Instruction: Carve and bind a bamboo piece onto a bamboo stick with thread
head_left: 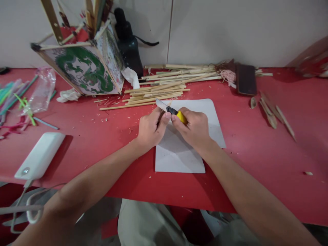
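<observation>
My right hand [196, 124] is closed round the yellow and black handle of a knife [181, 117]. The knife's blade points up and to the left, over the fingers of my left hand [152, 128]. That hand is closed too, its thumb against the black part of the knife. A pale pointed tip, like a thin wooden stick [169, 103], shows just behind the blade; the rest of it is hidden by my fingers. Both hands are above a white sheet [180, 160] on the red table [123, 181]. Thin wooden sticks [153, 95] lie just beyond my hands.
A box with a green dragon picture [84, 70] holds tools at the back left, beside a dark bottle [129, 48]. A white power bank [41, 155] with a cable lies left. A phone [246, 79] and carved wooden pieces [269, 112] are on the right. Shavings are scattered about.
</observation>
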Tool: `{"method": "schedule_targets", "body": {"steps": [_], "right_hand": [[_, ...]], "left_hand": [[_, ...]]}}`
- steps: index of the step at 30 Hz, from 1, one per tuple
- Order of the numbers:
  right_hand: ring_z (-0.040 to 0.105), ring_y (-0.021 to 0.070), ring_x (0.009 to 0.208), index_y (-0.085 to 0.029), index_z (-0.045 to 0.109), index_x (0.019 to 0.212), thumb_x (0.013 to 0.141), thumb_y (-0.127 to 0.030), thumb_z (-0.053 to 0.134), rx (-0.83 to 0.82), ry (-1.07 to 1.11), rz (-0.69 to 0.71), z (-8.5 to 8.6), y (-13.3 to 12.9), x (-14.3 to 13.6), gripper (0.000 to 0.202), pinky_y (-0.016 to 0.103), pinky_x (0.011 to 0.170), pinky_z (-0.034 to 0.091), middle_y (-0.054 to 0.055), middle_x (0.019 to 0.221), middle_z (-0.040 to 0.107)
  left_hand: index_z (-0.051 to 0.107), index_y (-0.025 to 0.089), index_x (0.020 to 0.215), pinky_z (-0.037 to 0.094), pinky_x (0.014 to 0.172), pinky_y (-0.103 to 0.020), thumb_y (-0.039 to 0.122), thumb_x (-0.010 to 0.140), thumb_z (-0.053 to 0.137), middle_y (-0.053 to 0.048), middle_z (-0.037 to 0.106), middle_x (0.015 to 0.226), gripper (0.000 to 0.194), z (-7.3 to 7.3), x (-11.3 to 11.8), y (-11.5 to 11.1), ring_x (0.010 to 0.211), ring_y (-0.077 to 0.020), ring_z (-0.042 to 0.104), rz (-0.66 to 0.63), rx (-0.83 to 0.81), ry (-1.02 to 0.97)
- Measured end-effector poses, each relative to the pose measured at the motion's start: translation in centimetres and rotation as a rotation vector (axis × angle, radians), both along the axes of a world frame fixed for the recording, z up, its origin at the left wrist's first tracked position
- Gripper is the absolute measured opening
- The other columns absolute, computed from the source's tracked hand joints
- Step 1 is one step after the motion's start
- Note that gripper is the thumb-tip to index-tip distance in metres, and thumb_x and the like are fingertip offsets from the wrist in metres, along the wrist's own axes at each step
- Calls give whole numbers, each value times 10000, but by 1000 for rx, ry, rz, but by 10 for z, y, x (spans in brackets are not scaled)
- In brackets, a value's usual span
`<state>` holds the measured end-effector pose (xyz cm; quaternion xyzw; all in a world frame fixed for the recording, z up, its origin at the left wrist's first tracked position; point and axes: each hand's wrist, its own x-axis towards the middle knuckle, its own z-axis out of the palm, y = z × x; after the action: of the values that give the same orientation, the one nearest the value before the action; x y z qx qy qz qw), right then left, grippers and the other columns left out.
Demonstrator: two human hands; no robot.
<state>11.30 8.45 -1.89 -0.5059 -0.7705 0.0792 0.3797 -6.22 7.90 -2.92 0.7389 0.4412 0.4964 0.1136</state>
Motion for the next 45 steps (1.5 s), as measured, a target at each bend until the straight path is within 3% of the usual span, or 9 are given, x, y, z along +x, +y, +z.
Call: {"method": "schedule_targets", "body": {"steps": [6, 11, 21, 45], "right_hand": [[386, 131, 516, -220, 495, 730, 983, -602, 465, -24, 9, -13, 1, 1, 0, 459, 306, 561, 270, -25, 545, 430], [382, 130, 518, -223, 480, 706, 974, -599, 482, -43, 8, -19, 0, 2, 1, 462, 307, 563, 265, -25, 542, 429], [388, 132, 510, -217, 519, 734, 967, -591, 477, -33, -22, -13, -2, 2, -1, 442, 302, 555, 251, -22, 543, 442], [389, 136, 510, -222, 492, 676, 971, -631, 440, -38, -73, 6, 2, 0, -3, 507, 303, 546, 253, 0, 538, 483]], "left_hand": [[432, 195, 688, 253, 477, -239, 477, 1008, 580, 67, 344, 553, 451, 1, -2, 3, 483, -56, 314, -7, -39, -74], [396, 201, 674, 241, 465, -244, 509, 990, 597, 70, 321, 557, 486, 1, 0, 2, 487, -58, 297, -19, -84, -124], [456, 211, 767, 258, 447, -238, 411, 1024, 556, 79, 379, 535, 341, -3, 2, -1, 443, -60, 340, -43, -33, -123], [491, 210, 768, 284, 454, -265, 464, 1037, 499, 49, 505, 533, 370, -2, 2, -4, 451, -80, 439, -10, -66, -105]]}}
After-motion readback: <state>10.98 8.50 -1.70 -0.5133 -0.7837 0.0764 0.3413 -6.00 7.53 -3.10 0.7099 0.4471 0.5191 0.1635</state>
